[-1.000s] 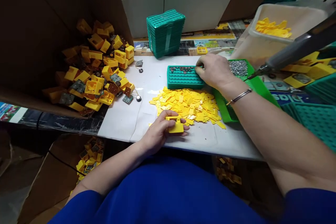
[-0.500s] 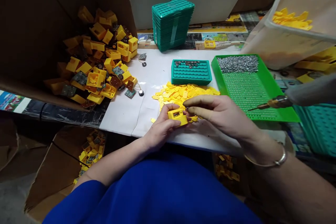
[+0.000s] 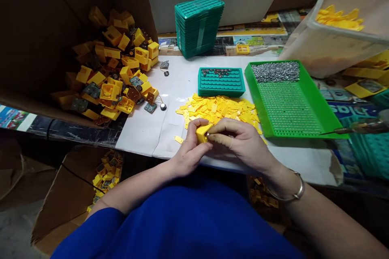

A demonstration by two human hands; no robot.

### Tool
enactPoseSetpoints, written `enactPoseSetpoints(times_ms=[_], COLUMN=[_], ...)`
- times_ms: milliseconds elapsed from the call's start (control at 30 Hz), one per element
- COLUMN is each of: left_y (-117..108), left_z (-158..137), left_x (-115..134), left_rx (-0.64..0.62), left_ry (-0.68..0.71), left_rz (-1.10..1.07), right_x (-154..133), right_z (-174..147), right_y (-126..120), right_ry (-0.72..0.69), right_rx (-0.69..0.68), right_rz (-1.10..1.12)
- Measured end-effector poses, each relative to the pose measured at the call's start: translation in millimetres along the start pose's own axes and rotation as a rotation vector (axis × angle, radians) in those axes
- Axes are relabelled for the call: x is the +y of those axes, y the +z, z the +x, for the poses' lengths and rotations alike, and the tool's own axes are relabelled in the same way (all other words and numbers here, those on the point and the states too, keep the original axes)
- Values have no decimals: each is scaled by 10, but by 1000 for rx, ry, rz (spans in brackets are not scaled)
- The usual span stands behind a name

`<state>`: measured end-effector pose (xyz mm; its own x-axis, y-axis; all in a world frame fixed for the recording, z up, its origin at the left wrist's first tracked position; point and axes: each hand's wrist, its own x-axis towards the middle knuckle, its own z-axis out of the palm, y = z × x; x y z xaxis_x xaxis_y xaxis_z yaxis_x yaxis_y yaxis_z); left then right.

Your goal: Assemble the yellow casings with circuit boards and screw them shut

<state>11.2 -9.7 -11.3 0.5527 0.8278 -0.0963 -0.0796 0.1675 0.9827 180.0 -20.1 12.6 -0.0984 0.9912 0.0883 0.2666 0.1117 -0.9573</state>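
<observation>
My left hand (image 3: 192, 147) grips a small yellow plastic housing (image 3: 203, 132) between thumb and fingers, tilted on its side above the front of the white table. From the right, my right hand (image 3: 240, 139) has thumb and forefinger pinched together against the housing's side. A tiny shiny piece shows at those fingertips, too small and covered to name. Just behind both hands lies a heap of flat yellow plastic pieces (image 3: 223, 107). Beyond it a teal ridged tray (image 3: 221, 85) carries several small round metal parts (image 3: 216, 72) along its back.
A green tray (image 3: 316, 105) at right holds small silvery metal parts (image 3: 276, 71). A power screwdriver's bit (image 3: 337, 131) hangs over its front edge. Taped teal trays (image 3: 199, 24) stand behind. On the left, a cardboard box (image 3: 39, 48) spills yellow housings (image 3: 111, 91) with circuit boards.
My right hand has moved left and down against the housing, which has turned onto its side. The screwdriver has swung to the right.
</observation>
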Motion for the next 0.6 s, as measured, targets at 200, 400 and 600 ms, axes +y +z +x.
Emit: enactPoseSetpoints(times_ms=[200, 400, 600], left_y=[-17, -81, -240], left_z=[1, -15, -71], left_x=[-5, 93, 152], left_rx=[-11, -96, 0], left_ry=[111, 35, -168], left_rz=[116, 70, -221], right_x=[33, 70, -26], right_z=[-13, 98, 244], right_y=[62, -11, -52], right_ry=[-15, 280, 228], right_rx=[140, -115, -265], right_rz=[-158, -23, 64])
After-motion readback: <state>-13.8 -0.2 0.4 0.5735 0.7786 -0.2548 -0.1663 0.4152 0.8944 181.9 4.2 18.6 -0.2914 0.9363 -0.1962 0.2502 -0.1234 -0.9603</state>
